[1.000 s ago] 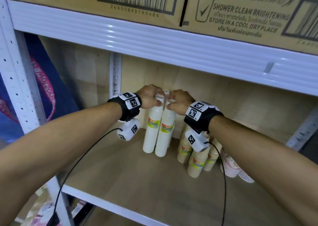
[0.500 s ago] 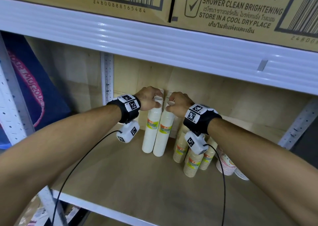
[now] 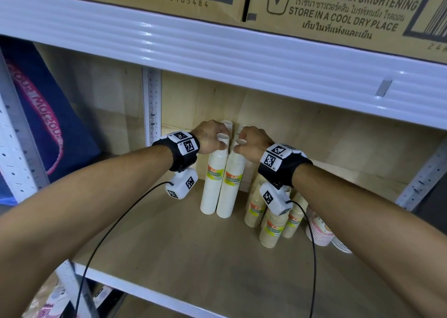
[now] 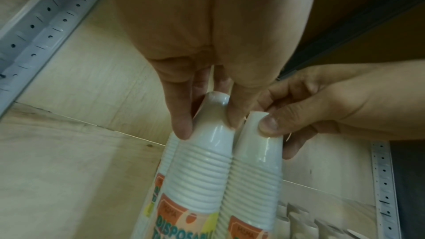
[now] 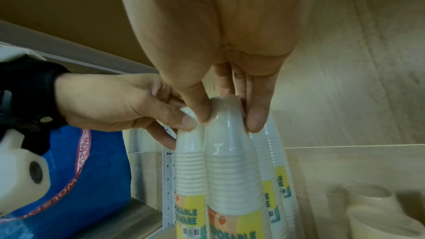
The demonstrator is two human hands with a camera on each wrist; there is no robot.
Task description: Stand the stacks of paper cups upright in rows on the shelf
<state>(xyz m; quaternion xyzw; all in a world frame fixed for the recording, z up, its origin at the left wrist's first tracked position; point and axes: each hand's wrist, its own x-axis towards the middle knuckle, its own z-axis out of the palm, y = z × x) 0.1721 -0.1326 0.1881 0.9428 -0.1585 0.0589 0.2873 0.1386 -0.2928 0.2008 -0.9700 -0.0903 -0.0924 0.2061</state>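
Your left hand (image 3: 212, 137) holds the top of one tall stack of white cups (image 3: 214, 177) — thumb on one side, fingers (image 4: 181, 124) on the other, pinching the narrow end. Your right hand (image 3: 252, 144) pinches the top of the stack next to it (image 3: 232, 184) in the same way, with its thumb (image 5: 197, 108) pressed on the top cup.

Both stacks stand upright on the wooden shelf (image 3: 169, 257), near the back wall, and their sides touch. Each one is a long tower of plain white cups turned upside down, so the small ends point up. You can see many thin rims piled one under another. A clear shiny wrap covers each stack, and a yellow and orange label with green letters goes round the middle.

From your right wrist you can see two more white stacks (image 5: 273, 179) just behind these — that makes four tall white ones.

To the right stand shorter stacks of tan cups (image 3: 272, 225) with the same kind of label. At least three show, but your right wrist hides part of them, so you cannot count them for sure. Further right sits one pile of pink patterned bowls (image 3: 320, 233).
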